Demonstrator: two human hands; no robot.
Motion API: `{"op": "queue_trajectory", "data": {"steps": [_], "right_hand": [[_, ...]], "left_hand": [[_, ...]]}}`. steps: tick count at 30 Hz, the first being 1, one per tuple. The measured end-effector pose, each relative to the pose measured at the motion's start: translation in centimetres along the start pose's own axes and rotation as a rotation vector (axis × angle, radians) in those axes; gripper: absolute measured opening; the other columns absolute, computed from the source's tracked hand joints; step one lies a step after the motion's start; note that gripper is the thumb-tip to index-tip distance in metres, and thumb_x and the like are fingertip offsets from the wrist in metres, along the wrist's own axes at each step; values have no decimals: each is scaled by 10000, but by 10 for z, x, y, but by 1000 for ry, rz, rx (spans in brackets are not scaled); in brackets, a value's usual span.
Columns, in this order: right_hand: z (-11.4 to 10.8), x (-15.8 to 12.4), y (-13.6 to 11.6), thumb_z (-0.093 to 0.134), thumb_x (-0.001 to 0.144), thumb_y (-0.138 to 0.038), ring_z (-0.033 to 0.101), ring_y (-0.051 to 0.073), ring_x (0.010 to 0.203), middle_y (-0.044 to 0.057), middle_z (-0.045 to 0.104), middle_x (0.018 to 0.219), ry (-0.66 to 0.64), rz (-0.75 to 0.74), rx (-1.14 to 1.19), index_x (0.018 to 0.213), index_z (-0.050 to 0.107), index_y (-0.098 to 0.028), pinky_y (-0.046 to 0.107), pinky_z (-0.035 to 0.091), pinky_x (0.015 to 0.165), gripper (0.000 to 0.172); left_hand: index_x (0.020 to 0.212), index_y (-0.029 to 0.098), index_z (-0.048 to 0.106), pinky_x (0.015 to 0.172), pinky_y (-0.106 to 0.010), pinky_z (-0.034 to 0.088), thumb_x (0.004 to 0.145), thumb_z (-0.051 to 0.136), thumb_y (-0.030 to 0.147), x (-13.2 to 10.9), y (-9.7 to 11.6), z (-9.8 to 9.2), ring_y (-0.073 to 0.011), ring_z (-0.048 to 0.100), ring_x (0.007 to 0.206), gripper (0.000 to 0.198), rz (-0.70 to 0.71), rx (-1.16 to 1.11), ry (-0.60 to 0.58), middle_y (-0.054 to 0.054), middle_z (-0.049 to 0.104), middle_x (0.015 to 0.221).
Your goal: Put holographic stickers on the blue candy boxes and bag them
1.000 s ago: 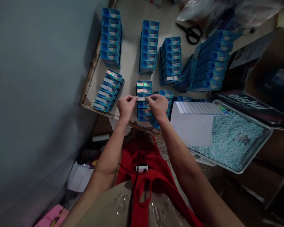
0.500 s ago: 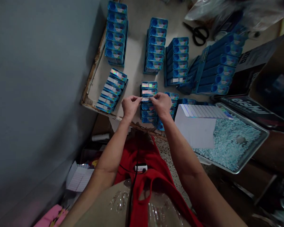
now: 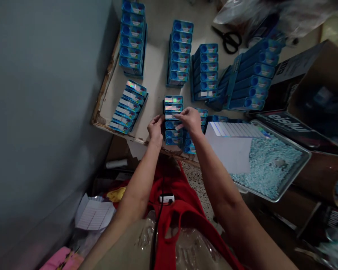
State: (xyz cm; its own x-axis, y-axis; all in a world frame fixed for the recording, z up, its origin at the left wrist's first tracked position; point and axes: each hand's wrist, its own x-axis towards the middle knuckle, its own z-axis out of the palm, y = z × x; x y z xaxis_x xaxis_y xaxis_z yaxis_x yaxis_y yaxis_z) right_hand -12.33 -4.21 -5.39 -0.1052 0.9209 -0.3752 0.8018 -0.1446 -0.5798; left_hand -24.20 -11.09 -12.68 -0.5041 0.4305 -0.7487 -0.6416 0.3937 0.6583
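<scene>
Small blue boxes (image 3: 174, 133) stand in a short row at the table's front; the nearer ones show round blue marks on top. Across the third box from the back lies a white sticker strip (image 3: 170, 117). My right hand (image 3: 190, 120) is over that box, thumb and forefinger at the strip's right end. A pale sticker (image 3: 179, 127) pokes out below its fingers. Against the row's left side rests my left hand (image 3: 156, 129), fingers bent together; whether anything is between them is hidden. The two boxes behind carry shiny stickers (image 3: 173, 108).
More blue box rows (image 3: 131, 62) stand behind and to the left, some with white strips (image 3: 125, 111). Black scissors (image 3: 231, 40) lie at the back. At right, a sticker sheet (image 3: 231, 150) overlaps a tray of pale blue granules (image 3: 270, 168), beside an open carton (image 3: 321, 75).
My left hand has let go of the strip's left end and dropped back beside the row. My right hand has shifted slightly left over the strip. The whole view has shifted a little.
</scene>
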Motion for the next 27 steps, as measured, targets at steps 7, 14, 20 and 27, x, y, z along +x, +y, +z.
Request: {"op": "queue_trajectory", "data": {"steps": [7,14,20,27], "right_hand": [[-7,-21,-9,693,865,-560,585,151,676,-5,573,755,60,99,548,751,495,-239,310,540,582,394],[-10,-44,-12,748,770,-617,574,141,646,-26,571,696,-93,190,640,848,561,-228,281,492,583,438],[-6,-63,8,804,675,-408,696,200,762,3,704,767,-13,159,549,986,606,-209,339,542,740,419],[27,-47,7,715,753,-309,707,190,768,-4,708,779,199,79,391,902,508,-247,335,540,787,262]], "left_hand": [[1060,179,739,694,-245,543,870,699,629,-64,31,-38,-154,708,763,490,335,299,-148,-73,760,941],[840,162,739,654,-250,566,586,941,542,-86,28,-36,-121,661,660,500,22,139,-388,-31,737,797],[740,156,747,610,-252,538,666,896,438,-70,33,-51,-120,625,584,327,94,315,-321,-20,700,661],[733,161,767,593,-235,501,736,825,358,-42,35,-45,-127,632,579,205,242,485,-215,-14,694,616]]}}
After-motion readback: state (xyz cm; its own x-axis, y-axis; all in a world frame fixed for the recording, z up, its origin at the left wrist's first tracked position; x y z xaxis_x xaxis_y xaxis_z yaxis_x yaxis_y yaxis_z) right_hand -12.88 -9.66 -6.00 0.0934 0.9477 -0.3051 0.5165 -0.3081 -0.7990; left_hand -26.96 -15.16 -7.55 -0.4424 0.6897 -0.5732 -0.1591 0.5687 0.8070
